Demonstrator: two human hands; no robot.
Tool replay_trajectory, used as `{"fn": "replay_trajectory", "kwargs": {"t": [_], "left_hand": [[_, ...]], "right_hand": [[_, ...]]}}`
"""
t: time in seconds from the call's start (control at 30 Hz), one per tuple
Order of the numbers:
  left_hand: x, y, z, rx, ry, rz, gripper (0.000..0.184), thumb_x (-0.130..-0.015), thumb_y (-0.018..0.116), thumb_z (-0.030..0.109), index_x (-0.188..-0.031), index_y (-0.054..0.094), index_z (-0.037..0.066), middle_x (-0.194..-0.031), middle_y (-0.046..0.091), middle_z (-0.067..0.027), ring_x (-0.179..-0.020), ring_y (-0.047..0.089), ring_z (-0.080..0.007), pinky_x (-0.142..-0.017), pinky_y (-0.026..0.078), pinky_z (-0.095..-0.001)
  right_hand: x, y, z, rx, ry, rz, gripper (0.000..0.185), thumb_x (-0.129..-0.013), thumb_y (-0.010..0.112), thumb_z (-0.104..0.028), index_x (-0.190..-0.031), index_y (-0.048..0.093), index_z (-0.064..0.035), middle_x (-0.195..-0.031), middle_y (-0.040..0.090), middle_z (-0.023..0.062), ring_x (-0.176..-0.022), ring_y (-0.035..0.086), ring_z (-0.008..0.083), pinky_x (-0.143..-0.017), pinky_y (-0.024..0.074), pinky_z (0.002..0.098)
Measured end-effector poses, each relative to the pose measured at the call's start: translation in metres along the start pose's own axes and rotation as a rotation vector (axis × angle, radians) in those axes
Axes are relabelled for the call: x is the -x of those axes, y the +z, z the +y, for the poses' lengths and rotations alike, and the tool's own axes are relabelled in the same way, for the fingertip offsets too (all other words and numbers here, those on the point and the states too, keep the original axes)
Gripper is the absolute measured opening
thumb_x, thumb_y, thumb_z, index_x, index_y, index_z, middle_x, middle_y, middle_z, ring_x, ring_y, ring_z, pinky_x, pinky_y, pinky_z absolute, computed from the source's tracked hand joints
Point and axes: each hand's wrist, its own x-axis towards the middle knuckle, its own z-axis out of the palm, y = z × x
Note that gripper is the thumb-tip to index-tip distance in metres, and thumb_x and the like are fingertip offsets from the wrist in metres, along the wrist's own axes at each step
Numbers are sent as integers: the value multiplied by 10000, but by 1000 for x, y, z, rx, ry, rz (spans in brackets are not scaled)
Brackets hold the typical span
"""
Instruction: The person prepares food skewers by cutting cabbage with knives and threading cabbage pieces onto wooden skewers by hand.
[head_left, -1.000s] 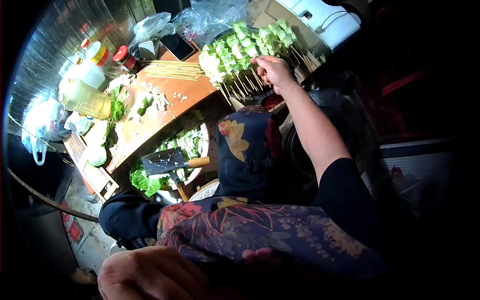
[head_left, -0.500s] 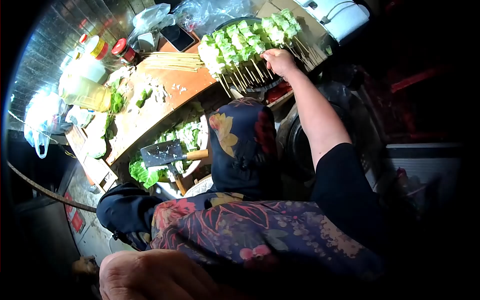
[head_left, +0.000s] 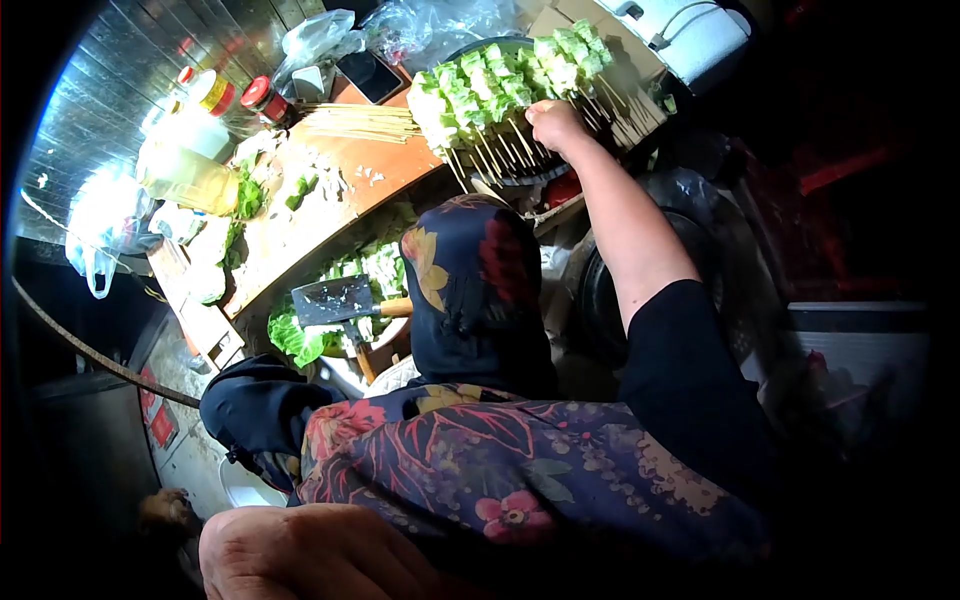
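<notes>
Many skewers of cut green leaves [head_left: 490, 85] lie side by side at the table's far right end, their bare stick ends pointing toward me. My right hand [head_left: 557, 127] is closed at the near edge of the leaves, by the stick ends; its fingertips are partly hidden, and I cannot make out what they grip. Close to the camera at the bottom, my left hand [head_left: 310, 550] shows its back and knuckles, with its fingertips out of view. Bare sticks [head_left: 360, 123] lie in a bundle left of the skewers.
On the wooden table [head_left: 330, 205] are a phone [head_left: 371, 77], a red-lidded jar [head_left: 265, 98], bottles and leaf scraps. Below it a cleaver [head_left: 333, 299] rests over a basin of chopped leaves [head_left: 383, 265]. A white box [head_left: 690, 40] stands at the far right.
My right hand has shifted slightly right along the skewers and stays closed. The knee in the patterned cloth has moved left, toward the basin. The whole view has shifted a little.
</notes>
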Motion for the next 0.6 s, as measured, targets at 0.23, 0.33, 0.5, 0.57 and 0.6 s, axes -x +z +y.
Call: {"fn": "replay_trajectory", "kwargs": {"t": [0.23,0.33,0.5,0.57,0.6], "left_hand": [[-1,28,-25,-20,115,191,164,-925,565,105,-898,700,15,-583,528,-62,-433,538,-172,-395,437,-281],[5,21,-34,80,142,-33,187,-926,565,129,-887,697,2,-592,541,-70,-444,550,-178,-401,446,-293],[6,14,-20,-134,83,-231,294,-896,628,284,-959,680,2,-635,597,-115,-461,582,-260,-432,488,-318],[32,6,-8,-304,53,-79,238,-880,610,210,-867,647,-24,-602,592,-126,-477,600,-236,-452,504,-346],[47,0,-1,-476,20,79,208,-865,592,136,-775,614,-51,-570,588,-137,-493,617,-212,-472,520,-374]], "right_hand": [[32,-18,-18,-92,175,-108,337,-922,543,-353,-1097,631,-79,-751,645,40,-505,544,112,-452,446,267],[42,-21,-10,-123,172,-66,360,-923,534,-372,-1112,625,-80,-760,642,36,-507,544,109,-450,445,263],[60,-28,5,-171,137,63,340,-861,576,-369,-965,665,-58,-690,655,43,-520,604,150,-500,495,303],[85,-39,-8,-190,121,35,336,-860,579,-361,-964,664,-53,-690,654,43,-515,596,144,-492,490,296],[95,-41,-14,-212,104,2,331,-860,583,-352,-963,663,-48,-690,652,43,-510,589,137,-484,485,288]]}}
